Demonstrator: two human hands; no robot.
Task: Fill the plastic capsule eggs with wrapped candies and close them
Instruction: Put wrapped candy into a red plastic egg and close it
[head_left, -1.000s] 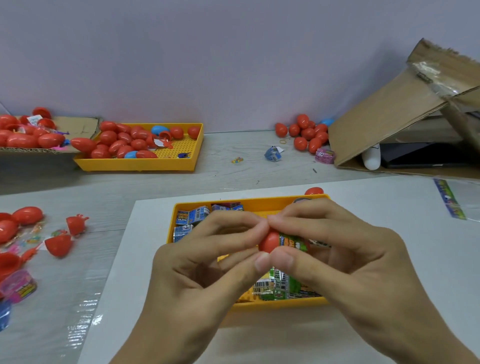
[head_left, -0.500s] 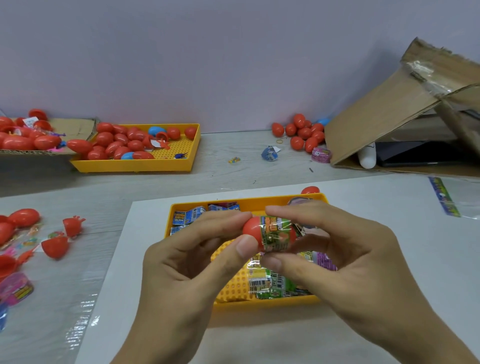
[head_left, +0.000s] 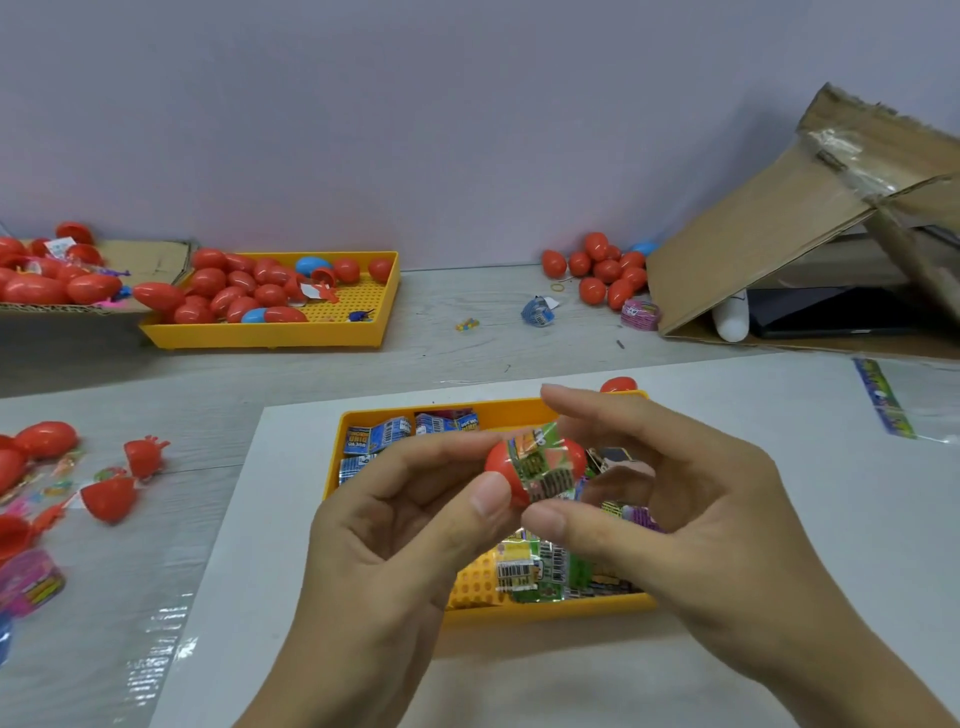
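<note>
Above the near yellow tray (head_left: 545, 613) I hold a red capsule egg (head_left: 535, 470) with a green printed wrapper band around its middle. My left hand (head_left: 395, 540) pinches the egg's left end between thumb and fingertips. My right hand (head_left: 675, 504) touches it from the right, thumb under the band, fingers arched over the top. The tray holds several wrapped candies (head_left: 540, 569) in blue and green packets, partly hidden by my hands.
A far yellow tray (head_left: 363, 332) and a cardboard sheet (head_left: 150, 254) carry several red and blue eggs. More red eggs (head_left: 602, 273) lie by a tilted cardboard box (head_left: 769, 234). Open red egg halves (head_left: 109, 499) and toys lie at left.
The egg has risen and come out from between my fingers, so its wrapper band now shows fully. My right fingers have spread and lifted off the top.
</note>
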